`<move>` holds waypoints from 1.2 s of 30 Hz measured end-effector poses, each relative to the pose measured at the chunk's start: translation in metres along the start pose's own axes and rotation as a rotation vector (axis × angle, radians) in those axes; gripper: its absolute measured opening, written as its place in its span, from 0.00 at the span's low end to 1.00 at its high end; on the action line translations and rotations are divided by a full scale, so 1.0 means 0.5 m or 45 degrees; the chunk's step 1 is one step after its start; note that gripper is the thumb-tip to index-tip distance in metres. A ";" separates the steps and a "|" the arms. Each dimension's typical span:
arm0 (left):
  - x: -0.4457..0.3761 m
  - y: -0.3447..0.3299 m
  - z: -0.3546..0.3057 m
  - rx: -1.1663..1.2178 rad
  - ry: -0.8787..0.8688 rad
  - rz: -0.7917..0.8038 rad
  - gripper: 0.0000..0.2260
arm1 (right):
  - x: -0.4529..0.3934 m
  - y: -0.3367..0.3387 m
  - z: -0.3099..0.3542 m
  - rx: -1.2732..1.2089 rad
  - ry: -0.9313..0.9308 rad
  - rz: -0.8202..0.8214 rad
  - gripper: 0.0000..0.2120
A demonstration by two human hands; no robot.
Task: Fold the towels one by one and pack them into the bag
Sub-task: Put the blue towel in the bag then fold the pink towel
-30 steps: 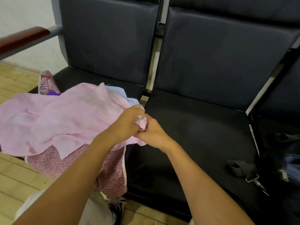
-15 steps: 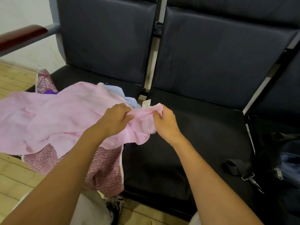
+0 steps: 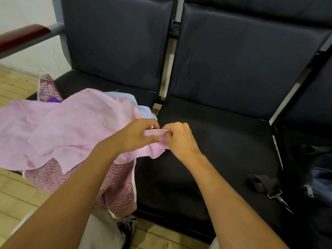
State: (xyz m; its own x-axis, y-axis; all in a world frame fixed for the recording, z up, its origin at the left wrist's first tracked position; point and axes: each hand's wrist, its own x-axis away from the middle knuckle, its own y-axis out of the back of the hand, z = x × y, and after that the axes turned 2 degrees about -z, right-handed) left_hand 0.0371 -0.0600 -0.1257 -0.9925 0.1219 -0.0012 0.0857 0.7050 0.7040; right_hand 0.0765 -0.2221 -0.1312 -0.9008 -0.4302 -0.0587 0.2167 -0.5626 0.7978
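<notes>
Your left hand [image 3: 133, 136] and your right hand [image 3: 179, 138] meet over the gap between two seats, both pinching the same edge of the pink towel [image 3: 62, 128]; the fingers of each hand are curled round that hem, thumbs on top, and the short strip of cloth between them runs roughly left to right. The rest of the towel trails away to your left; its long axis lies across the left seat [image 3: 100, 83], rumpled and unfolded, with its near edge hanging over the seat front. Under it sits a pile: a light blue towel [image 3: 142, 108] pokes out at the far side, a speckled red-and-white towel [image 3: 115, 187] droops off the seat front toward the floor, and a patterned cloth with a leaf print [image 3: 47, 88] shows at the back left, with a scrap of purple beside it.

The middle seat [image 3: 224, 144] is dark padded vinyl, bare where your right hand hovers; a black strap with a metal clip [image 3: 269, 187] lies on its right part, and the bag [image 3: 321, 180], dark with a blue panel and a zip, sits at the far right edge. A wooden armrest [image 3: 23, 35] juts out at upper left; the floor [image 3: 14, 191] is pale wood planks, the wall pale. No writing or label can be read.
</notes>
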 end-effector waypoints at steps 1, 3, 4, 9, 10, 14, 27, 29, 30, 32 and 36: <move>0.001 0.002 0.007 -0.072 0.043 0.061 0.05 | -0.001 0.004 0.000 0.029 -0.012 -0.003 0.13; 0.003 0.010 0.032 -0.297 0.124 0.152 0.05 | 0.001 0.010 0.000 0.073 -0.007 -0.051 0.13; 0.003 0.015 0.046 -0.409 0.184 0.142 0.04 | 0.002 0.015 -0.001 0.078 -0.023 -0.077 0.14; 0.005 0.043 0.038 -0.509 0.142 -0.346 0.14 | 0.015 0.059 -0.023 -0.240 -0.240 -0.218 0.19; 0.009 0.038 0.028 -0.467 0.095 -0.388 0.14 | 0.025 0.065 -0.028 -0.314 -0.266 -0.241 0.19; 0.018 0.023 -0.041 -0.423 0.008 -0.235 0.11 | 0.097 0.138 -0.031 -0.271 -0.274 -0.109 0.19; 0.015 0.238 -0.456 -0.829 -0.231 0.042 0.10 | 0.223 0.503 0.042 0.067 -0.241 -0.228 0.13; 0.019 0.263 -0.497 -0.691 -0.279 -0.092 0.09 | 0.240 0.559 0.077 0.023 -0.201 -0.301 0.16; 0.025 0.274 -0.521 -0.611 -0.300 -0.150 0.09 | 0.252 0.588 0.096 0.000 -0.166 -0.342 0.20; 0.039 0.288 -0.569 -0.484 -0.334 -0.247 0.10 | 0.272 0.638 0.129 0.054 -0.095 -0.390 0.23; 0.078 0.316 -0.656 -0.316 -0.445 -0.388 0.13 | 0.315 0.722 0.185 0.322 -0.026 -0.487 0.21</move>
State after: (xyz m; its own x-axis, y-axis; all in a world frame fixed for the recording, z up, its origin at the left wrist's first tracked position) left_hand -0.0165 -0.1730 0.2184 -0.8774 0.1926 -0.4395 -0.2680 0.5631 0.7817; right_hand -0.0218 -0.4277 0.2029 -0.9059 -0.2095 -0.3680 -0.2296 -0.4872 0.8426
